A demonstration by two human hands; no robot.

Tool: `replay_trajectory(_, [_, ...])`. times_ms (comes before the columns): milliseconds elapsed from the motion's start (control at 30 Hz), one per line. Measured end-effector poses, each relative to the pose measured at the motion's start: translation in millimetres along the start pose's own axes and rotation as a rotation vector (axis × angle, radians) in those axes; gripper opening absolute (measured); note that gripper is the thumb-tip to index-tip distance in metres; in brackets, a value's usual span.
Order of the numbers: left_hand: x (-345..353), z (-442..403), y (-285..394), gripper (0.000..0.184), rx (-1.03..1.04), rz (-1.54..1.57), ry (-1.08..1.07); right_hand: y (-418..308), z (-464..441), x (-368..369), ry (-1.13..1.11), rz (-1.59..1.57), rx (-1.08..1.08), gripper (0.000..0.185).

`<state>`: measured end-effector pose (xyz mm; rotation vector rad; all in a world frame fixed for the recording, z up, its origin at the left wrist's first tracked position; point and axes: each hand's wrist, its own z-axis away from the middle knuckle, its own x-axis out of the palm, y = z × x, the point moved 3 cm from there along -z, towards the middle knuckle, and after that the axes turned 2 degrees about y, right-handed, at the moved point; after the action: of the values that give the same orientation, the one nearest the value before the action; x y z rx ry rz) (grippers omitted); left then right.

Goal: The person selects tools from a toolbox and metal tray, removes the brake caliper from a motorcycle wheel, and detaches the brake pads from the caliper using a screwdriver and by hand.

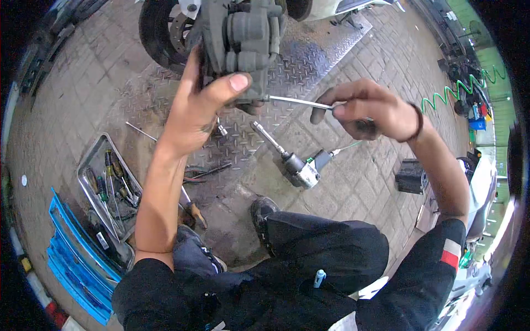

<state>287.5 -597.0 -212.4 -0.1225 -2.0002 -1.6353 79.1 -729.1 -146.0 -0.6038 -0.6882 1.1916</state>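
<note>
My left hand (201, 107) grips a dark grey brake caliper (248, 33) from below, thumb across its near side, close to the camera. The caliper has rounded, cylinder-like bulges, and its top runs out of view. In my right hand (370, 110) is a screwdriver (298, 102); my fingers are closed round its handle and mostly hide it. The thin metal shaft runs left to the caliper's lower edge, where its tip meets the part or lies hidden behind it. Below both hands an impact wrench (301, 171) with a long extension lies on the floor.
A metal tray (91, 160) of screwdrivers and other tools sits at the left, beside a blue slatted plastic panel (72, 254). A wooden-handled screwdriver (196, 215) lies near my foot. A motorbike wheel (157, 30) stands beyond the diamond-plate metal (287, 71). A green coiled hose (464, 85) hangs at right.
</note>
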Motion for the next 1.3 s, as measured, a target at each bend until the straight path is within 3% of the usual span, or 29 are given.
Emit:
replay_trajectory(33, [-0.6, 0.8, 1.2, 0.061, 0.006, -0.011, 0.014, -3.2, 0.3, 4.4, 0.191, 0.648, -0.434, 0.028])
replay_trajectory(100, [-4.6, 2.3, 1.5, 0.061, -0.038, 0.027, 0.013, -2.8, 15.8, 24.0, 0.493, 1.551, -0.879, 0.030])
replay_trajectory(133, [-4.6, 2.2, 0.2, 0.062, -0.086, 0.064, -0.006, -4.1, 18.5, 23.1, 0.495, 1.548, -0.876, 0.030])
replay_trajectory(167, [-3.1, 0.3, -0.5, 0.062, -0.088, 0.065, -0.010, -5.7, 21.3, 24.3, 0.525, 1.759, -0.926, 0.029])
replay_trajectory(200, [-0.9, -1.2, -0.2, 0.061, -0.039, 0.016, -0.005, -7.7, 23.9, 26.3, 0.549, 1.974, -0.973, 0.028])
replay_trajectory(233, [0.4, -2.4, 0.4, 0.061, 0.011, -0.034, 0.001, -11.3, 26.2, 29.2, 0.540, 1.984, -0.973, 0.028])
replay_trajectory(267, [-0.7, -3.6, -0.3, 0.061, 0.012, -0.033, -0.001, -14.2, 25.2, 30.4, 0.542, 1.986, -0.972, 0.028])
replay_trajectory(333, [-3.4, -5.6, -4.1, 0.060, -0.058, 0.032, -0.024, -19.8, 20.6, 26.7, 0.393, 1.474, -0.844, 0.027])
replay_trajectory(367, [-2.6, -6.1, -4.9, 0.060, -0.063, 0.032, -0.030, -28.0, 17.5, 19.8, 0.226, 1.292, -0.659, 0.035])
replay_trajectory(400, [-1.2, -6.3, -5.6, 0.060, -0.064, 0.075, -0.045, -39.2, 19.7, 15.0, 0.233, 1.288, -0.655, 0.035])
replay_trajectory(467, [1.0, -6.1, -6.6, 0.059, -0.057, 0.121, -0.052, -41.5, 14.9, 3.3, -0.146, 0.512, 0.029, 0.042])
replay_trajectory(500, [1.3, -6.6, -8.2, 0.059, -0.106, 0.168, -0.072, -47.0, 11.6, 0.0, -0.300, 0.439, 0.069, 0.048])
replay_trajectory(533, [0.6, -6.4, -8.4, 0.060, -0.154, 0.211, -0.088, -52.6, 6.3, -7.3, -0.309, 0.450, 0.063, 0.048])
replay_trajectory(667, [-3.4, -4.9, 0.6, 0.059, -0.062, 0.176, -0.070, -39.6, -11.9, -14.7, -0.478, 0.297, 0.068, 0.047])
replay_trajectory(733, [-7.5, -3.7, 5.6, 0.058, 0.056, -0.071, -0.017, -26.2, -10.2, -3.2, -0.142, 0.318, 0.092, 0.043])
replay_trajectory(767, [-11.6, -5.0, 0.0, 0.058, 0.038, -0.039, 0.005, -30.5, -3.3, 10.0, 0.090, 0.589, 0.007, 0.033])
replay_trajectory(800, [-12.3, -5.7, -1.1, 0.058, 0.036, -0.034, 0.011, -20.1, -3.3, 13.9, 0.086, 0.591, 0.013, 0.033])
replay_trajectory(833, [-12.1, -6.6, -2.2, 0.058, 0.012, -0.011, 0.028, -19.7, -2.5, 12.7, 0.375, 1.065, -0.394, 0.028])
replay_trajectory(900, [-9.9, -7.4, -3.4, 0.058, -0.021, 0.022, 0.032, -15.7, 13.7, 30.8, 0.809, 1.588, -0.889, 0.026])
replay_trajectory(933, [-8.5, -9.3, -2.7, 0.058, -0.063, 0.092, -0.025, -16.8, 22.0, 45.5, 0.895, 1.790, -0.959, 0.027])
replay_trajectory(1033, [-9.8, -10.5, -8.7, 0.058, -0.076, 0.075, -0.072, -5.5, 24.4, 42.9, 0.978, 1.911, -1.045, 0.025])
replay_trajectory(1100, [-3.3, -5.1, -2.6, 0.058, -0.124, 0.051, -0.031, -1.7, 17.0, 28.7, 0.804, 1.526, -1.055, 0.022])
replay_trajectory(1133, [-3.7, -3.4, -3.6, 0.058, -0.126, 0.047, -0.035, -5.6, 20.8, 30.9, 0.811, 1.522, -1.056, 0.022])
replay_trajectory(1200, [-5.7, -4.1, -4.6, 0.060, -0.074, 0.100, -0.020, -6.5, 19.6, 23.1, 0.531, 0.414, -0.315, 0.019])
replay_trajectory(1233, [-4.6, -5.1, -3.5, 0.060, -0.071, 0.101, -0.025, -9.4, 18.1, 12.9, 0.343, 0.274, -0.265, 0.023])
replay_trajectory(1267, [-2.8, -5.5, -2.0, 0.060, -0.041, 0.080, -0.030, -10.8, 19.4, 11.6, 0.341, 0.284, -0.261, 0.023])
replay_trajectory(1300, [-3.6, -4.0, 0.2, 0.060, -0.017, 0.078, -0.009, -10.0, 17.2, 10.9, 0.307, 0.093, -0.139, 0.024])
